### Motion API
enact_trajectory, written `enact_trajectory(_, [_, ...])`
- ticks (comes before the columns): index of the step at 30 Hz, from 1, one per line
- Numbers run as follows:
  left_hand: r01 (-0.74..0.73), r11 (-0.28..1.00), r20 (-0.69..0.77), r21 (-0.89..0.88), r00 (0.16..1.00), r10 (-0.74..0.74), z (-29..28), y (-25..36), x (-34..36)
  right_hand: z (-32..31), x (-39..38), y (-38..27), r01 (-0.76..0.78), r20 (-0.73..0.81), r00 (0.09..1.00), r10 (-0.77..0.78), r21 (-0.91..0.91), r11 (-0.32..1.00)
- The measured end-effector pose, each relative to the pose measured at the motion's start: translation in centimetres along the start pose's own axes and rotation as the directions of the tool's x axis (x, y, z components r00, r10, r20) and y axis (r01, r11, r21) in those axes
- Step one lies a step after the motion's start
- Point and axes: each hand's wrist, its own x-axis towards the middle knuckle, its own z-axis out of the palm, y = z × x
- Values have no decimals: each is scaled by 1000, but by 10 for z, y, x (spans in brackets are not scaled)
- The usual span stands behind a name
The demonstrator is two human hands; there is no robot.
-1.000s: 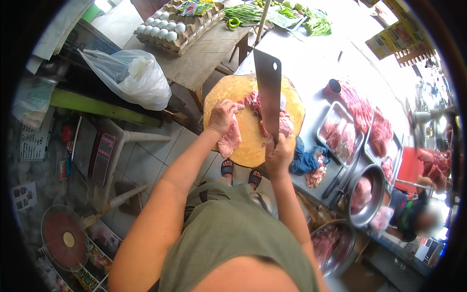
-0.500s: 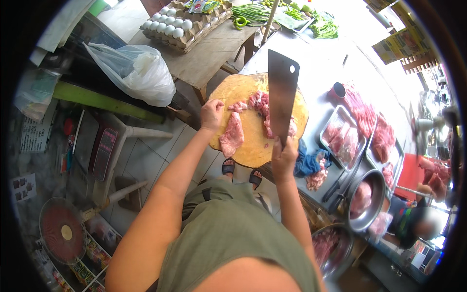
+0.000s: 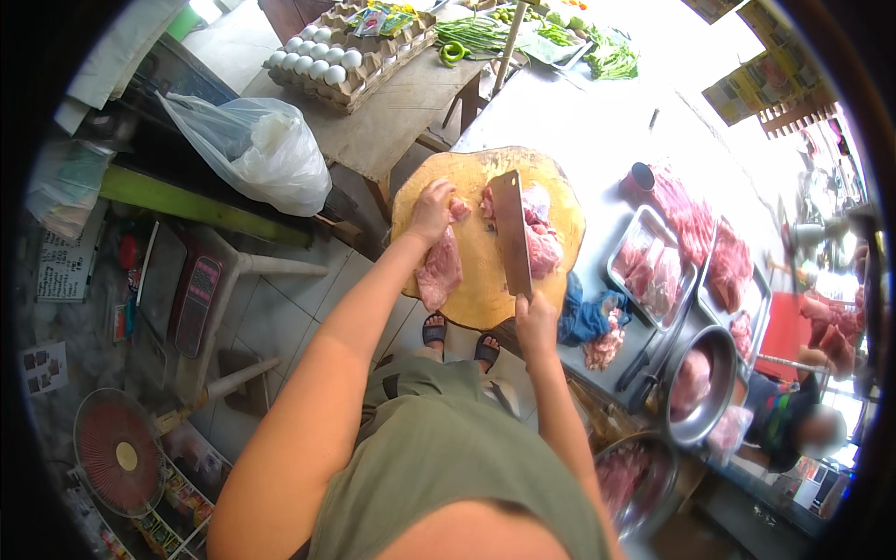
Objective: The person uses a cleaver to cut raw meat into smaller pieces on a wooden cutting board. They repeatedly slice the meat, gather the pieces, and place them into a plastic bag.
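Observation:
My right hand (image 3: 536, 327) is wrapped round the handle of a broad cleaver (image 3: 510, 238), whose blade points away from me across a thick round wooden chopping block (image 3: 479, 289). Cut chunks of raw meat (image 3: 544, 250) lie heaped along the blade's right side, and a little meat shows at its left edge. On the block's left part rests a long slab of raw meat (image 3: 439, 271). My left hand (image 3: 431, 213) is closed on the slab's far end, its fingers bent over it; the fingertips are partly hidden. A small bit of meat pokes out beside them.
Right of the block, a metal table holds a blue cloth (image 3: 583, 313), meat trays (image 3: 611, 271) and a pan (image 3: 728, 411) with meat. Egg trays (image 3: 350, 93) and a plastic bag (image 3: 280, 154) are at the far left. Another person (image 3: 793, 429) is at the right.
The cleaver has come down from upright onto the block, and the cut meat now lies to its right. My left hand has moved from the block's edge onto the slab.

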Motion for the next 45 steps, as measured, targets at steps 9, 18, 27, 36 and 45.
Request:
enact_trajectory(9, [214, 976, 2, 36, 977, -214, -32, 18, -31, 1, 13, -38, 301, -151, 949, -277, 172, 938])
enact_trajectory(18, [329, 938, 205, 109, 916, -345, 39, 32, -4, -16, -35, 16, 41, -98, 995, -29, 125, 991])
enact_trajectory(27, [-30, 939, 569, 342, 802, -182, 54, 53, 55, -52, -99, 66, -145, -167, 972, 165, 124, 982])
enact_trajectory(36, [-43, 972, 358, 230, 933, -43, -7, 21, -6, -45, -110, 50, -180, -15, 983, 184, 147, 973])
enact_trajectory(45, [104, 942, 353, 319, 909, -220, -8, 25, -7, 9, -15, 11, -86, 82, 993, 90, -50, 995])
